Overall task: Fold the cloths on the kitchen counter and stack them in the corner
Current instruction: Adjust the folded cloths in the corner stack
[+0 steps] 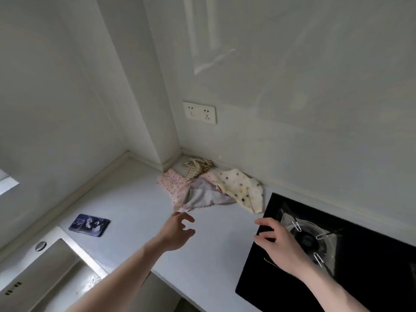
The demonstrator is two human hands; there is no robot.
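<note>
**Both hands out over the table, the cloths unfolded in the corner**

Far off to the left of the left grip, a steel sink [56, 262] is sunk into the white table [139, 212], its round drain knob [41, 246] at the rim. Nearer, though well apart from that hand on its left, a dark blue card [89, 224] lies flat on the table.

The left hand [176, 233] reaches forward above the table, fingers spread and loosely bent, gripping nothing. Its fingertips are just short of the near edge of the cloth heap. Directly beyond them lies the pink dotted cloth [170, 183], with the grey cloth [203, 197] crumpled on top of it. Further back, tight in the corner where the walls meet, sits the checked cloth [199, 168]. Up on the wall above is a double socket [200, 112].

To the right of the left grip and beyond the right one, the cream spotted cloth [242, 188] drapes toward the wall, one corner reaching almost to the black hob [371, 255].

The right hand [279, 244] hovers over the hob's left edge, fingers extended and slightly curved, empty as well. Just right of it is the burner [308, 238] with its metal supports.
</note>
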